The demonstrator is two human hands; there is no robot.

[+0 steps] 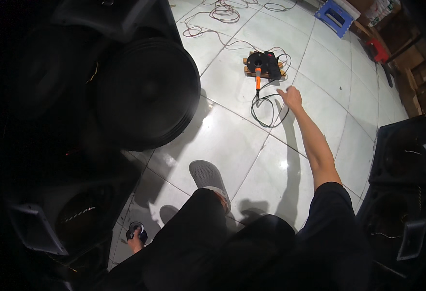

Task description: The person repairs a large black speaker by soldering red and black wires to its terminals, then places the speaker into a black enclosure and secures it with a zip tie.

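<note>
My right arm is stretched out forward. My right hand [292, 98] is over the floor beside a loop of black cable [254, 116], its fingers apart and nothing visible in them. Just beyond lies an orange-handled soldering iron [258, 77], its tip end toward a round black stand [255, 59]. A black box [273, 68] sits against the stand, both on small wooden slats [248, 72]. Low at the left, my left hand [136, 242] grips a dark round roll with a pale core [137, 228]; part of the hand is hidden by my leg.
A big round black speaker [150, 92] and dark cabinets [77, 203] crowd the left. More speaker cabinets [402, 208] stand at the right. Thin red wires [222, 13] lie tangled on the tiles ahead. A blue plastic stool [336, 18] is at the far right, near a red-handled tool [378, 51].
</note>
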